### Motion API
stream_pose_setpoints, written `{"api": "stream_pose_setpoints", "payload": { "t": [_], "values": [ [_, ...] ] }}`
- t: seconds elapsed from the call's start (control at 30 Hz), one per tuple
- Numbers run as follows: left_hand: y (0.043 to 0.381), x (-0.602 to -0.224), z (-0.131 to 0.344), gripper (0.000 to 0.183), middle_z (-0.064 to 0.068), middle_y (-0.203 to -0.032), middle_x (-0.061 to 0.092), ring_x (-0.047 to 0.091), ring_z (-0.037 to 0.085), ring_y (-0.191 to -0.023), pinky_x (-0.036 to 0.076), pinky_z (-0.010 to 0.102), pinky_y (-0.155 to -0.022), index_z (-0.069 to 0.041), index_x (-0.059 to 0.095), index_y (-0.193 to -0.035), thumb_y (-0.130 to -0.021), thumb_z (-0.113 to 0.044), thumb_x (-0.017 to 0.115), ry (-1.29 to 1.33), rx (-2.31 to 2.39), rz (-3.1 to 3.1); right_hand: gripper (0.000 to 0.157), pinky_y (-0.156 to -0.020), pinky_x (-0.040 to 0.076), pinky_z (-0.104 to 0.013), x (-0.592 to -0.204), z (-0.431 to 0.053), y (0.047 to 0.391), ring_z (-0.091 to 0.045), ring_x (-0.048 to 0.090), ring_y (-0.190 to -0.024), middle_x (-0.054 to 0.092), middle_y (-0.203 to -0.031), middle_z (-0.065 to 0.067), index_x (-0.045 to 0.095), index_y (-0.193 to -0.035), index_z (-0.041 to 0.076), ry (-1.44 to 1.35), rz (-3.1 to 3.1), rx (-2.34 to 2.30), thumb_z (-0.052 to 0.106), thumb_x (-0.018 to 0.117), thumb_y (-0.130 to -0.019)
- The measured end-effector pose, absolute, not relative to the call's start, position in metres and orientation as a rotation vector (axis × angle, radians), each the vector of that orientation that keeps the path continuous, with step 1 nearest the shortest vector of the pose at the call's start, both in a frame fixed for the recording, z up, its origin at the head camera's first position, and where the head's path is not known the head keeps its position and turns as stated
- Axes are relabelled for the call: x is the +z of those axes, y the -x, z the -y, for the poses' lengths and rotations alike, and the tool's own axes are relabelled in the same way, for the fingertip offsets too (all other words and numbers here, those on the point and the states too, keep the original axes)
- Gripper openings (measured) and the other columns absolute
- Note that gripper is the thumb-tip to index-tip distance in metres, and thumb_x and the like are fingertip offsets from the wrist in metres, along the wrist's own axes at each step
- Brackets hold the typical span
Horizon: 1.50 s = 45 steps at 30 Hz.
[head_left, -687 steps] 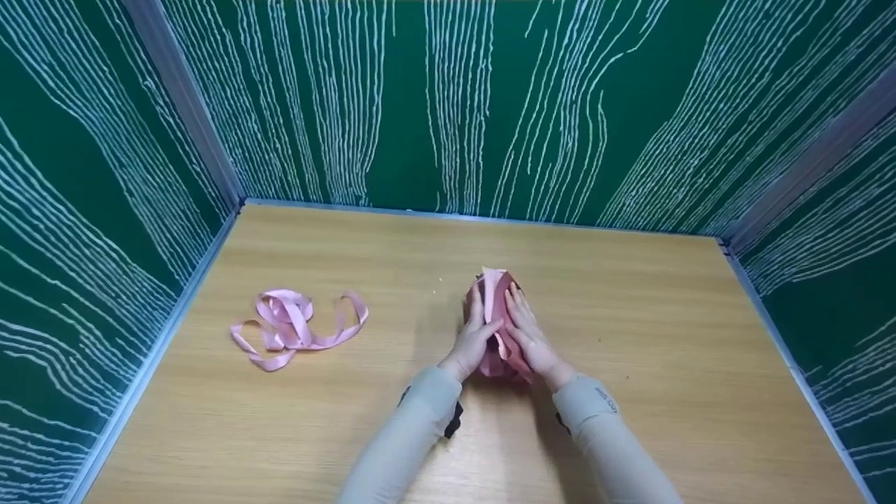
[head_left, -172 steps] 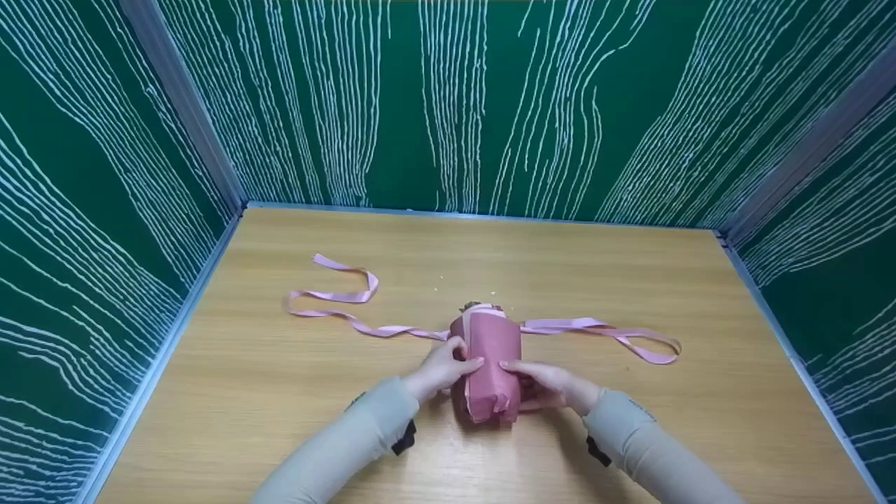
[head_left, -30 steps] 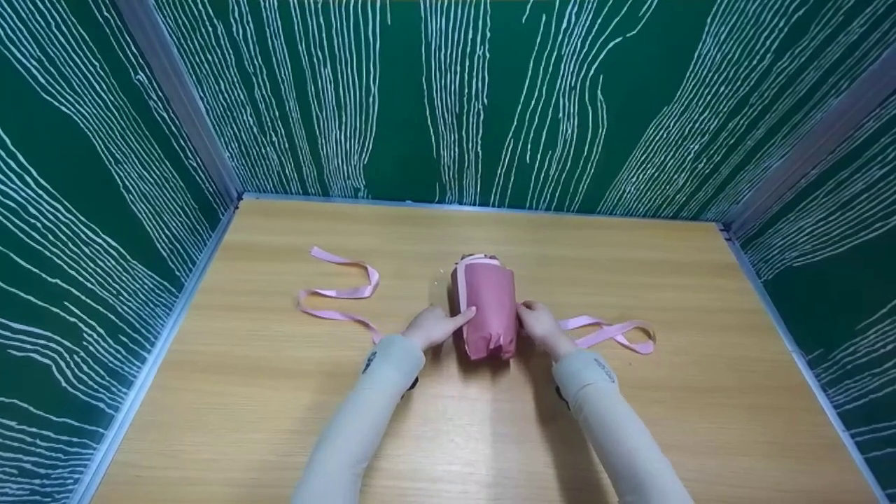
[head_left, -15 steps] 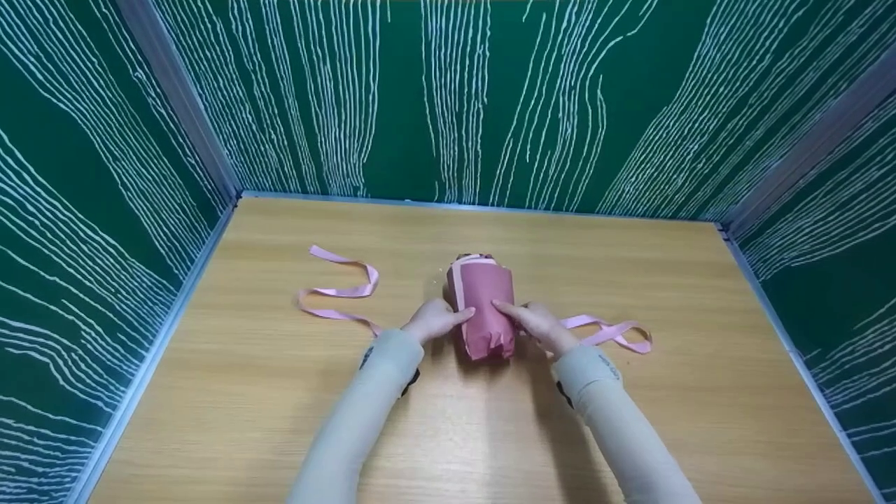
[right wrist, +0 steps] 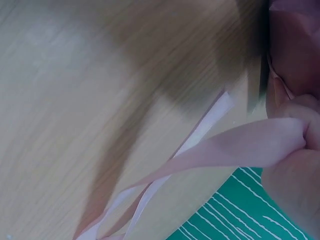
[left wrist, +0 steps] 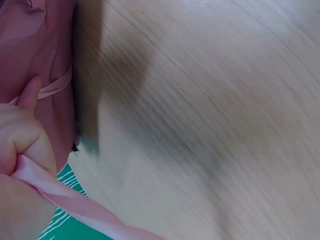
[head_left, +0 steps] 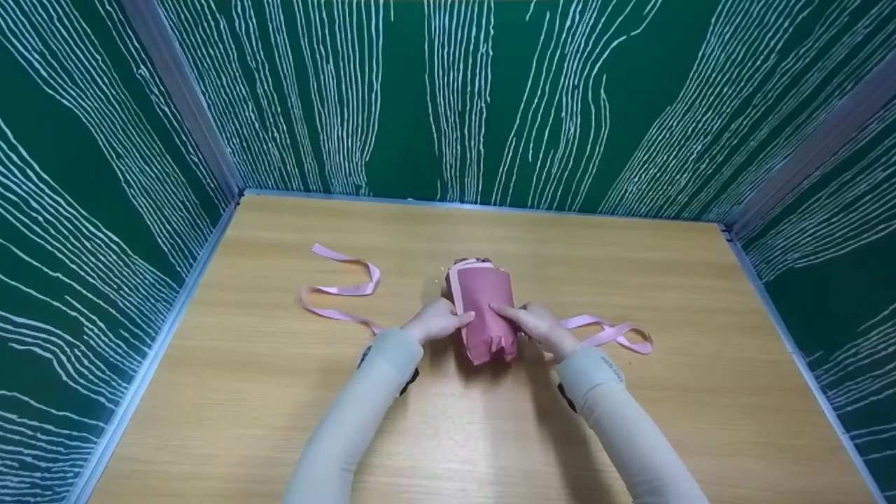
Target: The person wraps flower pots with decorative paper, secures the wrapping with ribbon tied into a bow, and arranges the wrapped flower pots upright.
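Observation:
An upright pink paper-wrapped bundle (head_left: 484, 290) stands mid-table, with dark crumpled bits showing at its top and a ruffled lower edge. My left hand (head_left: 434, 320) is at its left side, thumb against the paper. In the left wrist view, those curled fingers grip a pink ribbon (left wrist: 75, 202), and a narrow stretch of ribbon crosses the wrapping from the fingertip. My right hand (head_left: 537, 323) is at the other side, its thumb lying on the front. The right wrist view shows ribbon (right wrist: 240, 145) coming out of that hand's curled fingers. The bundle's back is hidden.
One ribbon tail (head_left: 353, 290) winds across the left of the wooden table (head_left: 448, 448). The other tail (head_left: 616, 332) loops at right. Green walls (head_left: 399, 126) with white lines close off the back and sides. A few tiny crumbs lie left of the bundle.
Earliest, the ribbon lay piled at left while both hands pressed the paper; later it ran behind the bundle. Since then hands and bundle moved farther back; within the last second my right thumb came onto the front.

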<state>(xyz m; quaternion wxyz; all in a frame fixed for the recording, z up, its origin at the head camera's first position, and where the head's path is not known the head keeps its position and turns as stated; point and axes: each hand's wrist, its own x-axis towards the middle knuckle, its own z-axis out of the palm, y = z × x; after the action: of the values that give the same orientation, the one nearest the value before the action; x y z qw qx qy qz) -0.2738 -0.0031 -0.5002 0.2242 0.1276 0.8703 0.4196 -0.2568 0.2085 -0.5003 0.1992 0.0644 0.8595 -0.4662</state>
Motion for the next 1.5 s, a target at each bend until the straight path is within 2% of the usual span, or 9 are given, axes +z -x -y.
{"api": "stream_pose_setpoints", "payload": {
  "t": [0.1, 0.2, 0.33, 0.5, 0.67, 1.1, 1.23, 1.33, 1.5],
  "values": [
    [0.272, -0.496, 0.004, 0.042, -0.008, -0.052, 0.037, 0.036, 0.007, -0.050, 0.034, 0.019, -0.050, 0.006, 0.063, -0.081, -0.096, -0.033, 0.054, -0.388, 1.136, -2.382, 0.048, -0.049, 0.032, -0.022, -0.498, -0.209, 0.254, -0.009, 0.036, -0.052, 0.041, -0.056, 0.007, 0.056, -0.067, 0.015, -0.146, -2.413, -1.304, 0.060, 0.057, -0.084],
    [0.268, -0.490, 0.006, 0.042, -0.007, -0.054, 0.040, 0.037, 0.007, -0.052, 0.034, 0.019, -0.051, 0.008, 0.066, -0.088, -0.096, -0.031, 0.053, -0.431, 1.127, -2.364, 0.046, -0.042, 0.025, -0.020, -0.497, -0.209, 0.251, -0.006, 0.028, -0.045, 0.034, -0.051, 0.009, 0.050, -0.061, 0.018, -0.122, -2.390, -1.319, 0.057, 0.058, -0.084],
    [0.262, -0.483, 0.008, 0.037, -0.005, -0.057, 0.046, 0.040, 0.008, -0.054, 0.036, 0.019, -0.054, 0.003, 0.068, -0.088, -0.096, -0.030, 0.053, -0.446, 1.140, -2.325, 0.043, -0.041, 0.025, -0.019, -0.495, -0.210, 0.245, -0.005, 0.028, -0.043, 0.034, -0.050, 0.010, 0.052, -0.061, 0.018, -0.096, -2.356, -1.346, 0.054, 0.059, -0.086],
    [0.252, -0.481, 0.012, 0.041, -0.006, -0.056, 0.044, 0.040, 0.008, -0.054, 0.036, 0.018, -0.054, 0.006, 0.067, -0.089, -0.096, -0.032, 0.054, -0.461, 1.100, -2.289, 0.043, -0.039, 0.024, -0.019, -0.493, -0.208, 0.231, -0.005, 0.028, -0.041, 0.036, -0.050, 0.010, 0.053, -0.061, 0.017, -0.087, -2.328, -1.347, 0.050, 0.058, -0.087],
    [0.239, -0.486, 0.017, 0.034, -0.005, -0.061, 0.049, 0.046, 0.010, -0.059, 0.040, 0.019, -0.060, -0.002, 0.067, -0.084, -0.094, -0.033, 0.056, -0.469, 1.065, -2.262, 0.043, -0.040, 0.025, -0.019, -0.495, -0.206, 0.214, -0.006, 0.029, -0.043, 0.037, -0.053, 0.009, 0.050, -0.064, 0.017, -0.087, -2.338, -1.273, 0.054, 0.059, -0.085],
    [0.215, -0.498, 0.026, 0.035, -0.007, -0.055, 0.042, 0.040, 0.007, -0.054, 0.038, 0.018, -0.055, -0.004, 0.068, -0.079, -0.094, -0.033, 0.056, -0.498, 1.045, -2.237, 0.049, -0.039, 0.023, -0.019, -0.504, -0.206, 0.195, -0.005, 0.025, -0.040, 0.032, -0.046, 0.010, 0.045, -0.057, 0.017, 0.016, -2.318, -1.184, 0.055, 0.059, -0.085],
    [0.212, -0.500, 0.028, 0.043, -0.009, -0.049, 0.034, 0.033, 0.006, -0.048, 0.031, 0.019, -0.048, 0.005, 0.068, -0.080, -0.095, -0.034, 0.055, -0.537, 1.030, -2.290, 0.048, -0.051, 0.035, -0.023, -0.509, -0.204, 0.193, -0.011, 0.040, -0.054, 0.044, -0.058, 0.004, 0.057, -0.072, 0.009, -0.054, -2.370, -1.183, 0.055, 0.060, -0.083],
    [0.209, -0.502, 0.028, 0.046, -0.009, -0.049, 0.032, 0.032, 0.006, -0.048, 0.029, 0.019, -0.047, 0.005, 0.071, -0.083, -0.095, -0.036, 0.054, -0.544, 1.028, -2.326, 0.060, -0.073, 0.047, -0.031, -0.510, -0.204, 0.191, -0.017, 0.055, -0.078, 0.059, -0.080, -0.005, 0.063, -0.096, -0.001, -0.105, -2.407, -1.152, 0.058, 0.058, -0.084],
    [0.205, -0.503, 0.029, 0.043, -0.004, -0.058, 0.046, 0.042, 0.009, -0.055, 0.038, 0.021, -0.055, -0.002, 0.071, -0.089, -0.094, -0.040, 0.053, -0.480, 1.051, -2.327, 0.075, -0.095, 0.046, -0.049, -0.508, -0.200, 0.186, -0.033, 0.061, -0.104, 0.065, -0.108, -0.018, 0.056, -0.120, -0.008, -0.034, -2.491, -1.074, 0.059, 0.053, -0.087]
  ]
}}
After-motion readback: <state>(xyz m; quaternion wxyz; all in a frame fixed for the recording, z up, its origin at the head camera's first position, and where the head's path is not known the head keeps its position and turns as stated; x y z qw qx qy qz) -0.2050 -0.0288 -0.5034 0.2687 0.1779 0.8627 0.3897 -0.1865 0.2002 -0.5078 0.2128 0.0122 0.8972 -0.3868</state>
